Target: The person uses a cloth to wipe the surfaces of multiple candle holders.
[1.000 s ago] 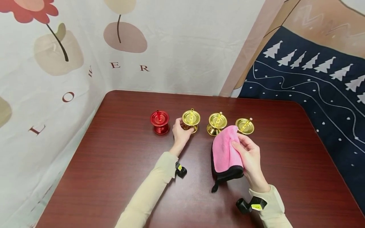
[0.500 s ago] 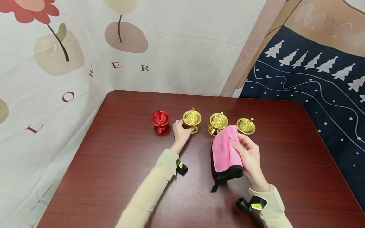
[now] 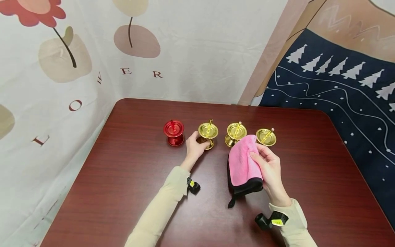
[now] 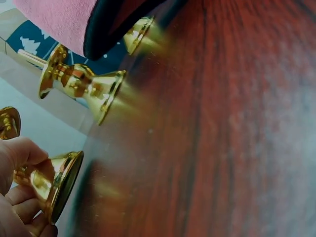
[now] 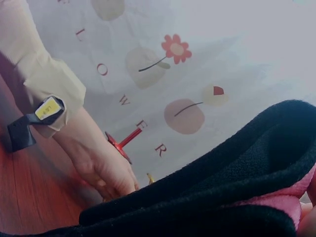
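My left hand (image 3: 195, 149) grips the stem and base of a gold candle holder (image 3: 208, 131), second from the left in a row. In the left wrist view, thumb and fingers close round its flared base (image 4: 47, 182), whose underside rim is raised and turned towards the camera. A folded pink cloth (image 3: 245, 163) with black backing and a loop hangs from my right hand (image 3: 271, 168), pinched between thumb and fingers. The cloth's black side (image 5: 207, 182) fills the lower part of the right wrist view.
Left of my left hand stands a red candle holder (image 3: 173, 129). Another gold candle holder (image 3: 236, 131) and a third gold one (image 3: 266, 137) stand to the right, just behind the cloth. Printed curtains back the dark red wooden table (image 3: 117, 192).
My left hand has drawn the gold candle holder slightly towards me and up, its base now tilted. The right hand and the cloth stay nearly still.
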